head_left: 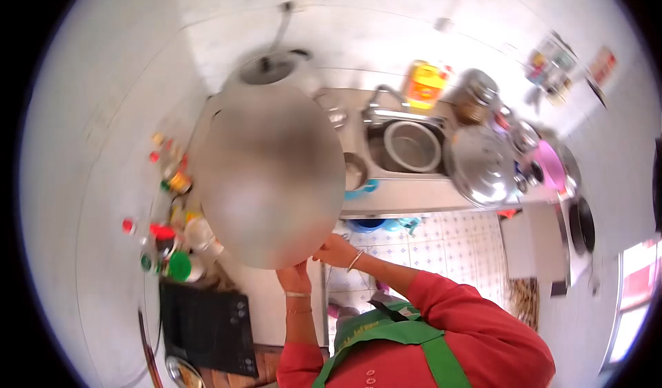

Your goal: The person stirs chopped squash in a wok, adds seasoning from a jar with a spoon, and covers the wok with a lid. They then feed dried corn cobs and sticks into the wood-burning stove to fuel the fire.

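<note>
A large, round, greyish metal object (pixel 272 181), smeared by motion, is raised over the counter and hides much of it. My left hand (pixel 294 277) is at its lower edge, with the fingers mostly hidden behind it. Close by on the right, my right hand (pixel 334 251) has its fingers bent at the same edge. Behind the round object stands a pale rounded appliance (pixel 238 88) with a cord running up to a wall socket. To the right, a round metal pot (pixel 412 146) sits in the sink (pixel 376 146).
Bottles (pixel 181 266) line the counter's left side above a black cooktop (pixel 207 329). A big metal lid (pixel 483 166), a pink bowl (pixel 549 166) and a yellow-labelled bottle (pixel 425 86) are around the sink. Blue basins (pixel 367 224) are on the floor below the counter.
</note>
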### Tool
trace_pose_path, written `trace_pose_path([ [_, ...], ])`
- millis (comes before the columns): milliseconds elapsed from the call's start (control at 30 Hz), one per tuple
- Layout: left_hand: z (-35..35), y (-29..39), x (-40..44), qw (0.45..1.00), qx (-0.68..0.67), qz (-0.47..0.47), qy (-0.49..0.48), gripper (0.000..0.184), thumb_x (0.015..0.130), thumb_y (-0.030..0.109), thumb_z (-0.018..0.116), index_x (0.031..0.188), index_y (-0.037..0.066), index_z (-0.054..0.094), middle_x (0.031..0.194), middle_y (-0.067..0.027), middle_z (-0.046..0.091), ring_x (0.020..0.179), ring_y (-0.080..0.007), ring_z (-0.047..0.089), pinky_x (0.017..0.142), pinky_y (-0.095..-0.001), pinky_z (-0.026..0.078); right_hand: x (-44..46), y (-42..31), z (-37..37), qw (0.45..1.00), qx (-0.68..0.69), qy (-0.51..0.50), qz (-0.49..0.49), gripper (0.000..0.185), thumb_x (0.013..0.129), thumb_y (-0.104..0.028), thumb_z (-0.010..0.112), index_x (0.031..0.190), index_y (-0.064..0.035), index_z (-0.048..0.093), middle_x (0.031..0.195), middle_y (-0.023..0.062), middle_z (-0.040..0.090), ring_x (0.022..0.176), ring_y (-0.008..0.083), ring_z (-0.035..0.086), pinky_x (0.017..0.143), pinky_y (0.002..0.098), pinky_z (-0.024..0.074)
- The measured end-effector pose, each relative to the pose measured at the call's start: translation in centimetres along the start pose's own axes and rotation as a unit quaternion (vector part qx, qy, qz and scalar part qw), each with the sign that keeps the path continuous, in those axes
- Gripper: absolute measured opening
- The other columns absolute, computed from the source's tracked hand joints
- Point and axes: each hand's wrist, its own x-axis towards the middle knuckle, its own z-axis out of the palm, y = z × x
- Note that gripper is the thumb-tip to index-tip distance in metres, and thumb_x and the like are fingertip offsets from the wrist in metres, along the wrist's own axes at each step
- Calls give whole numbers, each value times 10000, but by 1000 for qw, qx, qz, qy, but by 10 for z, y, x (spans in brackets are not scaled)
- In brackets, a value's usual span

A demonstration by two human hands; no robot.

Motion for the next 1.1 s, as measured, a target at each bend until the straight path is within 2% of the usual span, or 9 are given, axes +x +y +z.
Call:
trace_pose_path([
  [100, 7, -53, -9, 998, 4, -58, -30, 161, 915, 184, 502, 994, 50, 544, 810, -15, 569, 728, -118, 536, 652, -256, 467, -44, 32, -38, 995, 65, 68, -30, 201, 881, -150, 547, 1036, -29, 593, 840, 49, 650, 692, 104, 621, 578, 251, 498],
  [133, 19, -69, -17, 995, 18, -75, -55, 161, 915, 184, 502, 994, 50, 544, 810, -15, 569, 728, -118, 536, 652, -256, 467, -63, 33, -53, 994, 79, 79, 1, 208, 879, -151, 552, 1041, -27, 594, 866, 53, 648, 709, 104, 620, 595, 249, 501],
  [300, 115, -163, -83, 980, 52, -164, -97, 121, 908, 151, 501, 953, 53, 558, 717, 1, 549, 622, -110, 509, 566, -246, 445, -175, 71, -147, 982, 78, 172, -19, 208, 876, -133, 556, 1051, -27, 594, 907, 67, 644, 740, 116, 623, 618, 253, 512],
  [433, 194, -290, -143, 946, 114, -222, -208, 115, 903, 142, 511, 960, 54, 557, 704, 0, 547, 632, -104, 515, 566, -241, 442, -308, 117, -242, 954, 97, 284, -2, 214, 869, -137, 566, 1047, -22, 596, 908, 69, 651, 736, 129, 638, 628, 265, 526],
  [500, 234, -368, -179, 928, 127, -265, -230, 104, 900, 142, 523, 938, 56, 567, 694, 6, 545, 639, -105, 518, 573, -244, 442, -381, 144, -291, 935, 80, 346, 16, 206, 867, -131, 565, 1036, -20, 605, 898, 70, 656, 728, 134, 646, 628, 261, 526],
  [567, 261, -445, -217, 871, 112, -395, -270, 96, 897, 157, 541, 904, 73, 586, 687, -2, 585, 623, -122, 545, 578, -250, 459, -455, 170, -334, 896, 84, 435, 19, 203, 867, -120, 561, 1030, -9, 612, 898, 89, 658, 731, 139, 652, 621, 257, 524],
  [700, 322, -564, -317, 779, 169, -517, -311, 106, 905, 153, 531, 895, 82, 609, 703, -7, 605, 659, -135, 573, 593, -262, 472, -595, 208, -393, 807, 128, 576, 31, 204, 865, -110, 563, 1029, 1, 610, 898, 74, 655, 718, 131, 642, 608, 251, 519],
  [767, 347, -612, -355, 749, 189, -549, -319, 95, 890, 140, 539, 922, 70, 594, 706, -10, 582, 656, -141, 554, 594, -277, 459, -655, 212, -416, 773, 153, 610, 81, 194, 871, -103, 553, 1027, -2, 610, 912, 62, 648, 720, 121, 633, 604, 246, 513],
  [1100, 461, -845, -475, 640, 262, -624, -364, 100, 878, 146, 547, 919, 66, 591, 709, -19, 583, 649, -142, 552, 590, -282, 458, -831, 295, -553, 659, 172, 726, 94, 203, 878, -93, 547, 1046, 10, 596, 926, 60, 643, 743, 126, 629, 630, 248, 509],
])
